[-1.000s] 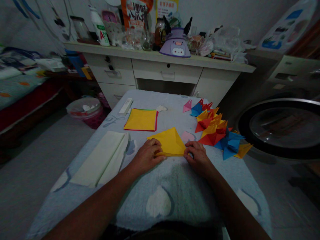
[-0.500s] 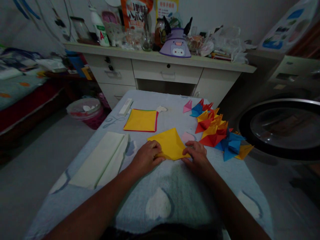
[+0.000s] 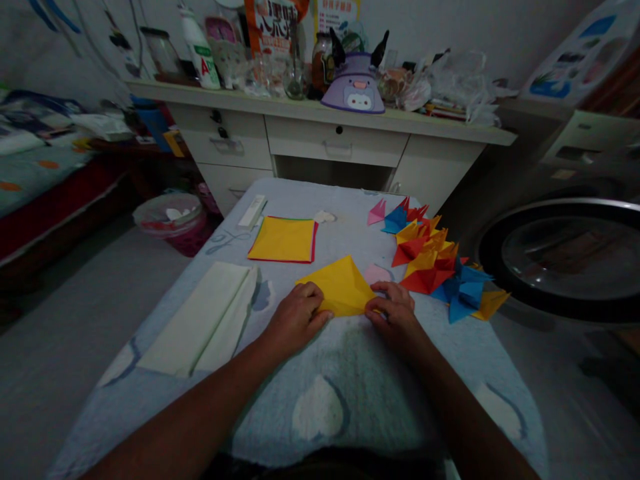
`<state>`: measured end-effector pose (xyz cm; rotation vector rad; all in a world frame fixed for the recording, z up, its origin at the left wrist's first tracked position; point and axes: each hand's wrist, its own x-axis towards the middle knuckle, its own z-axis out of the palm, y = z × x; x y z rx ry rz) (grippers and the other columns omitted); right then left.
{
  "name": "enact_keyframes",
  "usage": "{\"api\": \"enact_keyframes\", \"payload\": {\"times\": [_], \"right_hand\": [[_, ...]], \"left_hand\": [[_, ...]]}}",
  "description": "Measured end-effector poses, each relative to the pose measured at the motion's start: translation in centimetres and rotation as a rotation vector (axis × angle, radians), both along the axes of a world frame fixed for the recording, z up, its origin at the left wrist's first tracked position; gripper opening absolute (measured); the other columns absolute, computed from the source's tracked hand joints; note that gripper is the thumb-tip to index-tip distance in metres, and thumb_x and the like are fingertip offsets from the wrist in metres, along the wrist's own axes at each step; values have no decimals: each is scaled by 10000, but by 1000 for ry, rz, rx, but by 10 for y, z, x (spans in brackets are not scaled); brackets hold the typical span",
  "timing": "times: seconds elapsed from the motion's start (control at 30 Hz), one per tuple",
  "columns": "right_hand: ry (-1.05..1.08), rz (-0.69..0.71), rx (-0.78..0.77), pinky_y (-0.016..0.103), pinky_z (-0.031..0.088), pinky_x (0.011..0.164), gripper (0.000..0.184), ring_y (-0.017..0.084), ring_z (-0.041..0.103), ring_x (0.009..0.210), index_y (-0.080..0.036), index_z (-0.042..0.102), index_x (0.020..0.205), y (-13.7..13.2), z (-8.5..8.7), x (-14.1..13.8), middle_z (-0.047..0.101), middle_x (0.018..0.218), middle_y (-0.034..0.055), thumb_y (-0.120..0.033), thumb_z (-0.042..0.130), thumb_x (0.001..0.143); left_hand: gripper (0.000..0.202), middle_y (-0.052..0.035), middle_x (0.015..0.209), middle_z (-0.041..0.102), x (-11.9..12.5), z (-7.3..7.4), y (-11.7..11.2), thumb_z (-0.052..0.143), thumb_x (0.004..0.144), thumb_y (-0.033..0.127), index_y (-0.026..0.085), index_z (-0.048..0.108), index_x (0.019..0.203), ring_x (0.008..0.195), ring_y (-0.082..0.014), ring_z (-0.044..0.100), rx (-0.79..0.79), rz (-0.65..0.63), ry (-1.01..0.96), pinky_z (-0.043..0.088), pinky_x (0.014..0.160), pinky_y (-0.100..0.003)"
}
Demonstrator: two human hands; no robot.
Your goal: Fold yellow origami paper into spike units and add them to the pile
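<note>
A yellow sheet of folding paper (image 3: 343, 283), partly folded, lies on the cloth-covered table between my hands. My left hand (image 3: 301, 310) grips its left side, thumb along the near edge and fingers curled on top. At the near right corner, my right hand (image 3: 393, 308) pinches the paper between thumb and fingers. Beyond my left hand sits a stack of square coloured paper (image 3: 283, 239), yellow on top with red showing at its edges. To the right stands a row of folded paper figures (image 3: 430, 260) in pink, blue, red and yellow.
Folded pale paper or cloth (image 3: 200, 320) lies on the table's left, with a narrow white box (image 3: 253, 212) farther back. A pink bin (image 3: 173, 220) stands left of the table. Behind is a cluttered white desk (image 3: 300, 137); a front-loading washing machine (image 3: 565, 260) stands at the right.
The near edge of the yellow paper has shifted slightly away from me, and my right fingers have closed a little more at its corner. The view has moved slightly.
</note>
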<state>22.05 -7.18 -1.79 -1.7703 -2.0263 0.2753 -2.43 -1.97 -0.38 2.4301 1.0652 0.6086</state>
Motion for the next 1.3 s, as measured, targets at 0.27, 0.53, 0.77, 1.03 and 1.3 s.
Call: {"api": "enact_keyframes", "payload": {"times": [0.27,0.53,0.77,1.03,1.3], "right_hand": [[46,-127,-75,515,323,968,109,294,450,1172,-245,692,767,3,0,-5,578,1219,57,-297,606,808],[75,-221,5,520,339,938,135,298,497,1106,-219,637,661,5,-1,-13,607,1158,70,-289,626,776],[72,-235,13,516,344,935,157,298,502,1094,-217,609,627,4,-1,-15,609,1149,62,-283,643,766],[61,-246,-16,518,337,936,133,303,490,1106,-216,614,632,7,-1,-15,605,1153,61,-276,664,740],[41,-253,10,490,335,934,116,290,489,1108,-210,615,648,4,1,-18,603,1155,64,-250,642,754]], "left_hand": [[282,-56,881,572,3,-1,0,636,812,373,173,575,622,868,-226,507,33,176,49,430,783,-402],[197,-69,935,578,5,-1,-4,636,786,348,182,600,687,937,-274,470,71,270,137,383,765,-419],[181,-78,930,566,6,-4,-5,589,812,321,184,585,694,934,-268,461,108,283,135,380,762,-414],[285,-85,989,552,8,-2,-8,652,765,325,182,538,984,971,-288,457,135,381,138,375,816,-442],[99,-42,979,635,10,-4,-8,555,898,191,231,627,953,974,-223,515,248,-62,157,399,824,-381]]}}
